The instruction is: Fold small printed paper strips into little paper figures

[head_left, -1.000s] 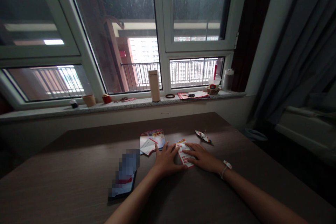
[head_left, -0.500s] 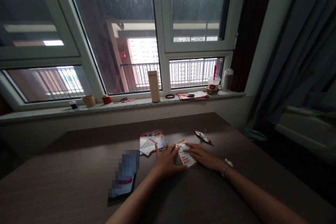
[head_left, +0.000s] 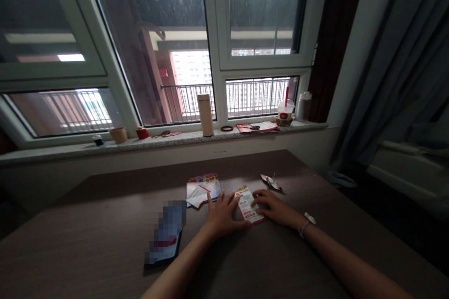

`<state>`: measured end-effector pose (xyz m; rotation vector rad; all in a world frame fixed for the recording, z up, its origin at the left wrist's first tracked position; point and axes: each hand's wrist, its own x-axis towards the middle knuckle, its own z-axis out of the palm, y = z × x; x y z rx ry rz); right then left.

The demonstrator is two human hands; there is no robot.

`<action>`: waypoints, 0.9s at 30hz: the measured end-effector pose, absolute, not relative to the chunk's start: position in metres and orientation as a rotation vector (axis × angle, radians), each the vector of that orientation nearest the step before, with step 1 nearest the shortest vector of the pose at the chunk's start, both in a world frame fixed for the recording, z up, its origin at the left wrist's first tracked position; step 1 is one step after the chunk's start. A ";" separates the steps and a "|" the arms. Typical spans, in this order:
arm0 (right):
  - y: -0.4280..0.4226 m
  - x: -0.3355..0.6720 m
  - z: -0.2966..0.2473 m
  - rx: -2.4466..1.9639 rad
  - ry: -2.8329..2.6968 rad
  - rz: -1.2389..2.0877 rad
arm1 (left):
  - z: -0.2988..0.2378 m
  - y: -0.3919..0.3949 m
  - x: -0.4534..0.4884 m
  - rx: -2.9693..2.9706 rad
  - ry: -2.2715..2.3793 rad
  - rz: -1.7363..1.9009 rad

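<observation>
Resting over the dark wood-grain table (head_left: 87,224), the left hand (head_left: 221,216) has its fingers spread wide, with the index fingertip at the upper left edge of a printed card (head_left: 247,204) and the thumb at the card's lower edge. The right hand (head_left: 276,209) has its fingers half bent and slightly parted, fingertips at the card's right side; neither hand is closed around an object. The card lies on the table between the two hands, its red-and-white printed face upward.

To the left of the card, a white paper slip (head_left: 197,197) overlaps a stack of colored leaflets (head_left: 211,181), just beside the outer fingers of the left hand. A phone (head_left: 167,234), its screen pixelated, lies near the left forearm. A crumpled wrapper (head_left: 271,182) sits beyond the right hand. On the windowsill (head_left: 226,138), scissors (head_left: 255,127) rest on papers (head_left: 269,125), and a beige tumbler (head_left: 206,117) stands upright
</observation>
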<state>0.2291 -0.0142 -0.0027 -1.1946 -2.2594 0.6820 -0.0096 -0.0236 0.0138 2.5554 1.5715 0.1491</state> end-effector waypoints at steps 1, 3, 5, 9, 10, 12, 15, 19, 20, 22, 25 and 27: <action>-0.015 0.229 -0.002 -1.199 -2.248 0.682 | 0.014 -0.024 -0.009 2.559 1.573 0.155; -0.016 0.228 -0.003 -1.217 -2.213 0.673 | 0.013 -0.025 -0.010 2.566 1.573 0.175; -0.017 0.227 -0.005 -1.237 -2.191 0.665 | 0.012 -0.025 -0.010 2.573 1.566 0.192; -0.014 0.228 -0.009 -1.224 -2.188 0.682 | 0.010 -0.025 -0.011 2.571 1.557 0.202; -0.013 0.229 -0.009 -1.218 -2.190 0.697 | 0.010 -0.024 -0.012 2.568 1.554 0.207; -0.012 0.231 -0.009 -1.213 -2.202 0.731 | 0.009 -0.024 -0.012 2.563 1.549 0.210; -0.010 0.233 -0.007 -1.214 -2.236 0.766 | 0.009 -0.023 -0.011 2.553 1.551 0.206; -0.010 0.233 -0.006 -1.210 -2.280 0.759 | 0.008 -0.023 -0.011 2.553 1.540 0.238; -0.010 0.233 -0.007 -1.209 -2.281 0.753 | 0.008 -0.023 -0.011 2.554 1.541 0.245; -0.010 0.233 -0.008 -1.213 -2.275 0.742 | 0.008 -0.024 -0.011 2.550 1.549 0.260; -0.010 0.233 -0.010 -1.223 -2.262 0.717 | 0.008 -0.024 -0.011 2.537 1.547 0.293; -0.010 0.232 -0.010 -1.224 -2.257 0.705 | 0.008 -0.024 -0.012 2.534 1.552 0.324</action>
